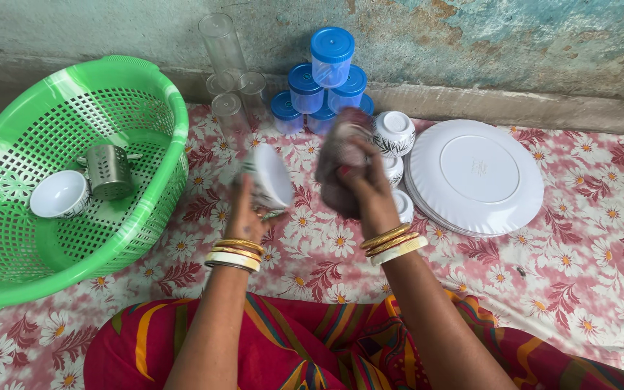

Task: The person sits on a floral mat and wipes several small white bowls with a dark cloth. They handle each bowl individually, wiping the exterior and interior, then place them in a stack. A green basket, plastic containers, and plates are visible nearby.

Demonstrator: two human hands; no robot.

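My left hand [245, 217] holds a small white bowl [269, 175] tilted on its side above the flowered cloth. My right hand [365, 189] grips a dark, bunched rag [339, 152], blurred by motion, just right of the bowl. Both wrists carry gold and white bangles. Behind the right hand stand more white patterned cups [393, 133], stacked upside down.
A green perforated basket [160, 101] at the left holds a white bowl [59, 193] and a steel cutlery holder [109, 171]. Upturned white plates [474, 175] are stacked at the right. Clear tumblers [227, 72] and blue-lidded jars [326, 76] stand by the wall.
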